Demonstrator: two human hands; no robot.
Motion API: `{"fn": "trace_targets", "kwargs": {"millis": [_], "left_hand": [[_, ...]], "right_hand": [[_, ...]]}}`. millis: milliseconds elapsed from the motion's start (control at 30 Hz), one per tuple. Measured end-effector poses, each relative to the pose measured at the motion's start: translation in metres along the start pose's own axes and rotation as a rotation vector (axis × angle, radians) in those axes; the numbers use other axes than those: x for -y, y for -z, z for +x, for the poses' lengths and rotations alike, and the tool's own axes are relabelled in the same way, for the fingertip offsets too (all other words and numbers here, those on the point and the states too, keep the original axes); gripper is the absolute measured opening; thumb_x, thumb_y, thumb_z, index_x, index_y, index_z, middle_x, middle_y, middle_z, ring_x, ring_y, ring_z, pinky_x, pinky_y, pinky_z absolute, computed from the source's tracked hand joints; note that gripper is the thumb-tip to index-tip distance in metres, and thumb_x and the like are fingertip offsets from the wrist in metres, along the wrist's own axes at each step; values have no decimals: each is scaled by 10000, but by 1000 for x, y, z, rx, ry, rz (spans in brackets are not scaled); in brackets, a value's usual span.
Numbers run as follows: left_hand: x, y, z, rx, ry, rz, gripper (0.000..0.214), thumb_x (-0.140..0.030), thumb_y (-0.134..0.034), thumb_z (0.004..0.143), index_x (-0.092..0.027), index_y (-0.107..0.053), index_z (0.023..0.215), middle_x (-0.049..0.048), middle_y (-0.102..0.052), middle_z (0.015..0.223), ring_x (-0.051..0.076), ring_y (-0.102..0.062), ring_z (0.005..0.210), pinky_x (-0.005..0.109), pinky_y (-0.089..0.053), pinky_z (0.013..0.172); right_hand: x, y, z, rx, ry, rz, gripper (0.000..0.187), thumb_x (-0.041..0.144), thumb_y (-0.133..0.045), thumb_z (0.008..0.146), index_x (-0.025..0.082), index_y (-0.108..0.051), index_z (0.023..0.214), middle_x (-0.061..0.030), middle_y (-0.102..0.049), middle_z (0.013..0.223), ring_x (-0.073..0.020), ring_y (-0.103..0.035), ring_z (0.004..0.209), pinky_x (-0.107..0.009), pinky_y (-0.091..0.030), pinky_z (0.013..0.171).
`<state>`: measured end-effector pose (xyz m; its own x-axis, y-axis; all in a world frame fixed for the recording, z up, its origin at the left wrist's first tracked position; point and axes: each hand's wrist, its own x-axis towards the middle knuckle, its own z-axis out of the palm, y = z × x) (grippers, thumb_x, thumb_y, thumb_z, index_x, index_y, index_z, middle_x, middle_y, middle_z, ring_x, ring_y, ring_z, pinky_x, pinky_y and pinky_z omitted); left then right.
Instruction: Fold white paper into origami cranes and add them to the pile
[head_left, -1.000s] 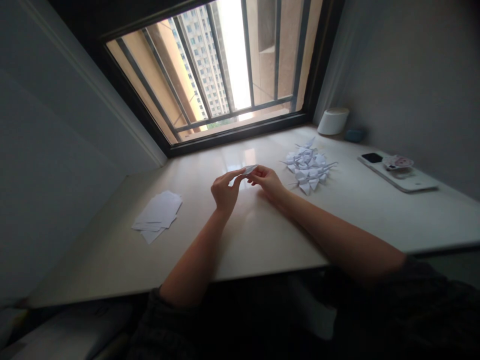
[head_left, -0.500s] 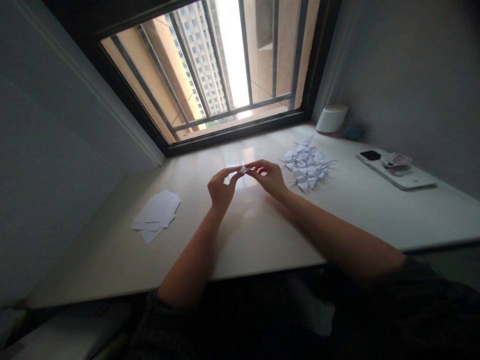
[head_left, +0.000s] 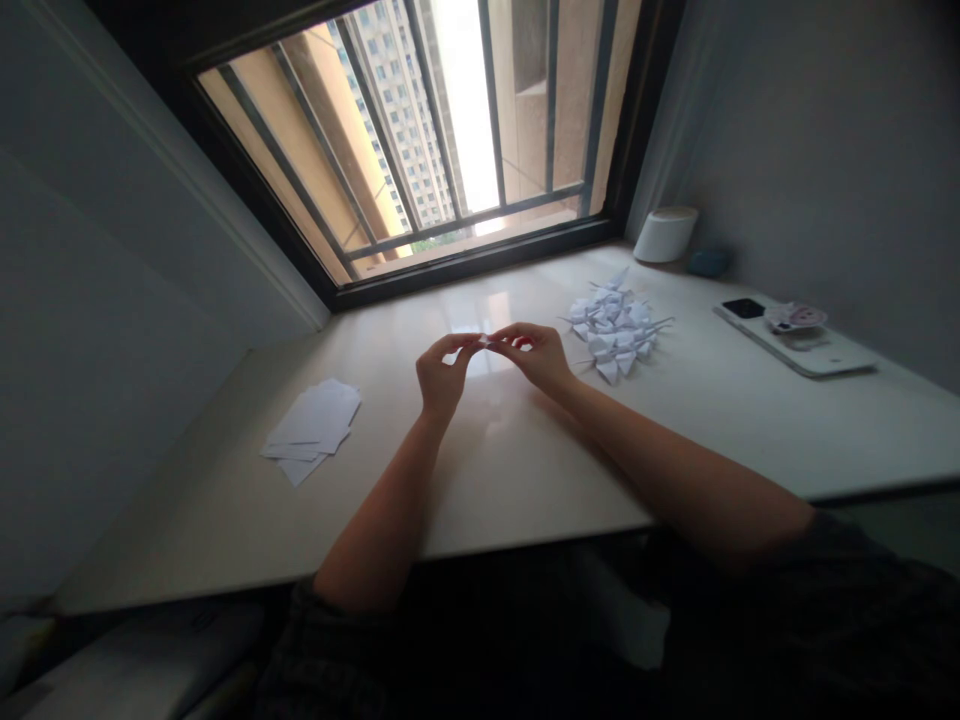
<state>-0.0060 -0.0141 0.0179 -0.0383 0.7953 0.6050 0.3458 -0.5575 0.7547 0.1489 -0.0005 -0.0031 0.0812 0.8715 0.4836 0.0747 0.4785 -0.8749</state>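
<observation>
My left hand (head_left: 441, 375) and my right hand (head_left: 541, 355) meet above the middle of the pale table (head_left: 525, 470). Both pinch a small folded piece of white paper (head_left: 484, 341) between their fingertips; most of it is hidden by the fingers. To the right of my right hand lies a pile of folded white paper cranes (head_left: 615, 326). A stack of flat white paper sheets (head_left: 313, 428) lies well to the left of my left hand.
A white phone (head_left: 796, 340) with a small round object on it lies at the right. A white cylinder (head_left: 664, 236) and a small blue object (head_left: 707, 262) stand in the back right corner. A barred window (head_left: 450, 150) runs along the table's far edge.
The paper between my fingers shows less than a second ago, as the fingertips of both hands have closed in on it. My hands have stayed in nearly the same place.
</observation>
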Motion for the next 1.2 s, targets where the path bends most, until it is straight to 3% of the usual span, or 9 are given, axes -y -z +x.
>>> {"fn": "trace_targets", "kwargs": {"millis": [500, 1200], "left_hand": [[1, 1, 0, 15, 1, 10, 141, -357, -701, 770, -238, -731, 840, 19, -744, 857, 175, -687, 845, 331, -528, 825], [5, -4, -2, -51, 53, -75, 182, -355, -724, 744, -212, -742, 855, 33, -743, 860, 174, -689, 829, 333, -541, 828]], "right_hand": [[5, -2, 0, 73, 16, 19, 302, 531, -725, 688, 237, -712, 760, -25, -710, 781, -156, -604, 697, -286, -467, 607], [5, -5, -1, 25, -40, 14, 330, 532, -757, 650, 219, -687, 728, -19, -708, 758, -151, -617, 673, -285, -471, 622]]}}
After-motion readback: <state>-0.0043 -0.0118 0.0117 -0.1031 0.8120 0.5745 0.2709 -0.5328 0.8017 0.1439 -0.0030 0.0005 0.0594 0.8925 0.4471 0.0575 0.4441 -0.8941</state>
